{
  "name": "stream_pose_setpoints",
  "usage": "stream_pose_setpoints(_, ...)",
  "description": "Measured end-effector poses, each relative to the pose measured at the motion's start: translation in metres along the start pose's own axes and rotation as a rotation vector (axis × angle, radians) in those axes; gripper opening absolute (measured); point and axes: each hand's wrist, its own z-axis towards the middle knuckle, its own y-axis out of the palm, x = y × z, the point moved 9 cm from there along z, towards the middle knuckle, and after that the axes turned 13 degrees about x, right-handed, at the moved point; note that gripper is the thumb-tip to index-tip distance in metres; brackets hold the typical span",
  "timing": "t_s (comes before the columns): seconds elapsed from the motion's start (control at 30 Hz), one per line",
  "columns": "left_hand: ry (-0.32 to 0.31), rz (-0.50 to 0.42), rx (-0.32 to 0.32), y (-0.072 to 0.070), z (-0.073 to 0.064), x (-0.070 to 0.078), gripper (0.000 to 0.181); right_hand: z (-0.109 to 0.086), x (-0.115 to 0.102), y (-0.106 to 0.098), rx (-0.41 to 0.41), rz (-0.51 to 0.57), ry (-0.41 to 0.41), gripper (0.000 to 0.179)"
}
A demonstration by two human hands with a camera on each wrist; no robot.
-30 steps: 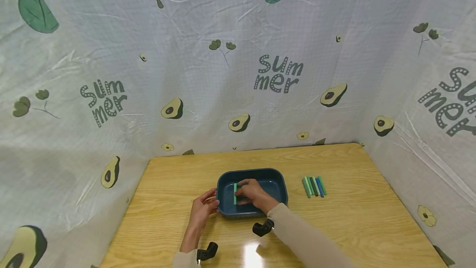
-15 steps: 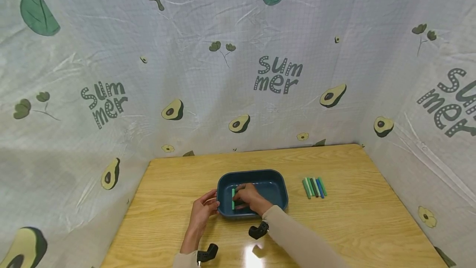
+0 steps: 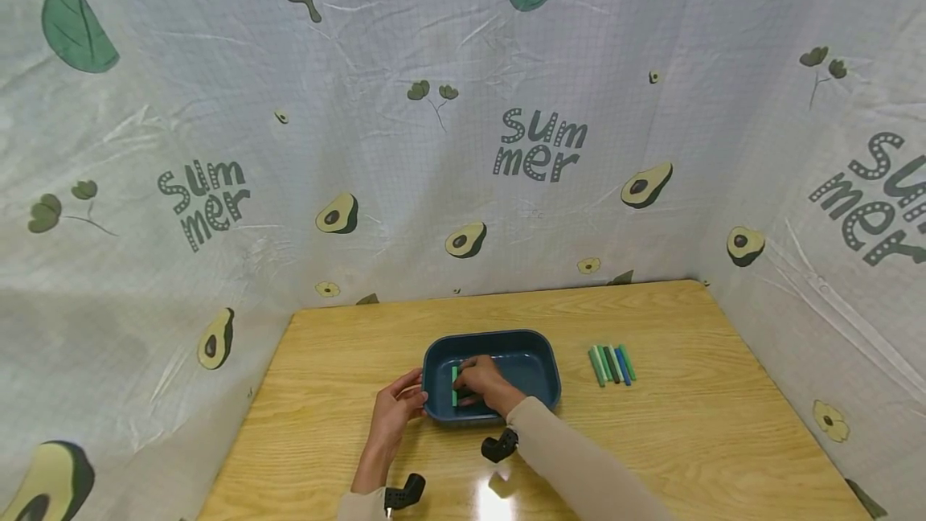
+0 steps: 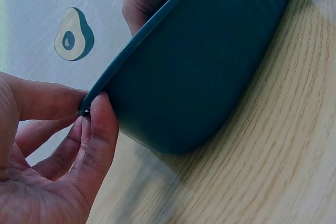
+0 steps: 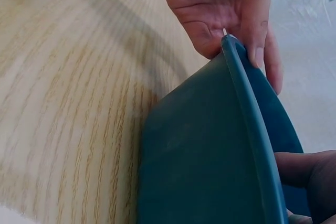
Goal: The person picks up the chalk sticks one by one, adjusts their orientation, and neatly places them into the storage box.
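One green stick (image 3: 454, 387) is inside the blue dish (image 3: 531, 372), toward its left end, running front to back and roughly parallel to the short left wall. The dish stands on the counter (image 3: 709, 408), well in from the left and right edges. Positioning the stick seems to be the step in hand; to do it well, guide it lightly near its middle so neither end swings out, let go only once it lies flat, and keep the forearm from nudging the near rim. The left hand (image 3: 394, 408) pinches the rim at the left end between thumb and fingers, which should steady the dish; a light hold is enough, as lifting would tip it. The right hand (image 3: 485, 380) reaches in over the near rim with bent, partly spread fingers, one apparently touching the stick midway; whether it pinches the stick or merely presses against it, I cannot tell. Between the dish and the counter's right edge lies a row of sticks (image 3: 612, 364), apart from both hands.
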Motion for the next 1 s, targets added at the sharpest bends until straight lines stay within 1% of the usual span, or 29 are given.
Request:
stream_pose_setpoints(0.23,-0.017,-0.015,-0.01,0.002,0.003,0.002,0.05,0.005,-0.005,-0.001,0.007,-0.005,-0.004,0.044)
stream_pose_setpoints(0.43,-0.021,-0.039,-0.02,0.002,0.008,0.004,0.049,0.01,-0.014,-0.007,0.005,0.016,-0.013,0.039)
stream_pose_setpoints(0.63,0.004,-0.026,0.003,0.0,0.008,0.007,0.048,0.006,-0.031,-0.017,-0.032,0.041,-0.081,0.035)
stream_pose_setpoints(0.73,0.011,-0.006,0.006,-0.002,0.007,0.005,0.048,0.002,-0.037,-0.028,-0.045,0.058,-0.119,0.035)
stream_pose_setpoints(0.87,0.002,-0.004,0.002,-0.003,0.004,0.001,0.048,-0.006,-0.047,-0.052,-0.048,0.063,-0.186,0.038)
stream_pose_setpoints(1.0,-0.013,-0.009,-0.008,-0.002,0.001,-0.003,0.048,-0.011,-0.055,-0.081,0.01,0.055,-0.221,0.037)
